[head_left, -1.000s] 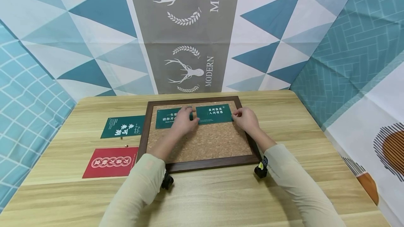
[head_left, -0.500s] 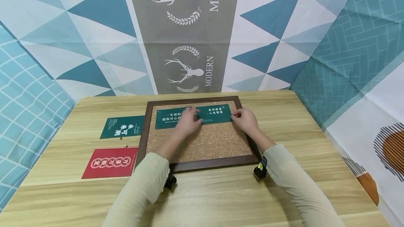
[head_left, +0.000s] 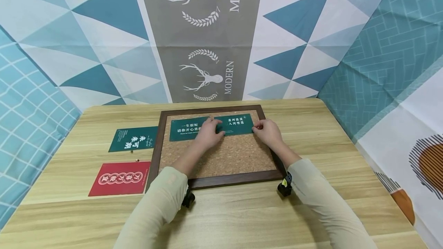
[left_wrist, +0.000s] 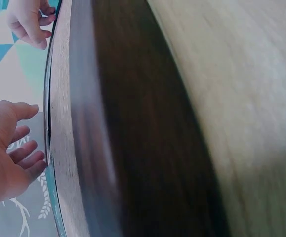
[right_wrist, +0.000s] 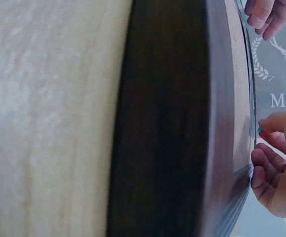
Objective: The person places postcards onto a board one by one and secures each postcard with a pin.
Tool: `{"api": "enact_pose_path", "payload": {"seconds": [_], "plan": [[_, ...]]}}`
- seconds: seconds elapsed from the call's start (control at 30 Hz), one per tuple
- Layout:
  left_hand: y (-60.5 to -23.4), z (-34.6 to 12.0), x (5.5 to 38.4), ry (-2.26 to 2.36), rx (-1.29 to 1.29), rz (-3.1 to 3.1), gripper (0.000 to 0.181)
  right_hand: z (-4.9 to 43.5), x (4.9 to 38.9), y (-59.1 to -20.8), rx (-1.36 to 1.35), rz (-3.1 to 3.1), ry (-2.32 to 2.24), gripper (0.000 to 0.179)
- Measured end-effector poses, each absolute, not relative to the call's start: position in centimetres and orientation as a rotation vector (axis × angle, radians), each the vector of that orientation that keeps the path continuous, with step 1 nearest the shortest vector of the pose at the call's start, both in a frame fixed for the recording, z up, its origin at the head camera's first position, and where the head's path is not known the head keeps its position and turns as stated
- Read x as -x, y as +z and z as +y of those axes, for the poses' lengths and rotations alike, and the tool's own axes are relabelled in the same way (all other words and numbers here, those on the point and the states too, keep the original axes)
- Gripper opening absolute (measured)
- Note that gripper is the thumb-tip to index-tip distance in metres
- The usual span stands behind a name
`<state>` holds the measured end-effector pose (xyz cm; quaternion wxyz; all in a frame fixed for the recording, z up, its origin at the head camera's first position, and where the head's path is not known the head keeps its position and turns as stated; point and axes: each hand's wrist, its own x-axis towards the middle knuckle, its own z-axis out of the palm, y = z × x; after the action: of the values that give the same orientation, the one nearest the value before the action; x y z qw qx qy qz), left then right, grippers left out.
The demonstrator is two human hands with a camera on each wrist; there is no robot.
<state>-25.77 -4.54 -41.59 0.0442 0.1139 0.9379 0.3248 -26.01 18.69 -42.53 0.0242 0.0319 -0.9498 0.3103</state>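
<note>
Head view: a green rectangular card point(head_left: 237, 124) lies long axis sideways on the brown-framed cork board point(head_left: 238, 155), right hand point(head_left: 268, 131) pinching its right end, left hand point(head_left: 209, 133) over its left; left wrist: fingers parted; right wrist: thumb near forefinger

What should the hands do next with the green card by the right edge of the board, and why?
I'd maybe press the lower right corner of that green card flat on the corkboard with the right hand. Its thumb and finger seem to pinch that corner, and the left hand is over the card's other end, so it could help stop sliding.
</note>
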Motion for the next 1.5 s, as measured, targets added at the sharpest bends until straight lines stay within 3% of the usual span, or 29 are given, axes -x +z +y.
{"api": "enact_pose_path", "payload": {"seconds": [1.5], "plan": [[-42.9, -2.8, 26.1, 0.747, -0.482, 2.944, 0.032, 18.4, 25.9, -42.7, -0.143, -2.975, 0.808, 0.013]]}}
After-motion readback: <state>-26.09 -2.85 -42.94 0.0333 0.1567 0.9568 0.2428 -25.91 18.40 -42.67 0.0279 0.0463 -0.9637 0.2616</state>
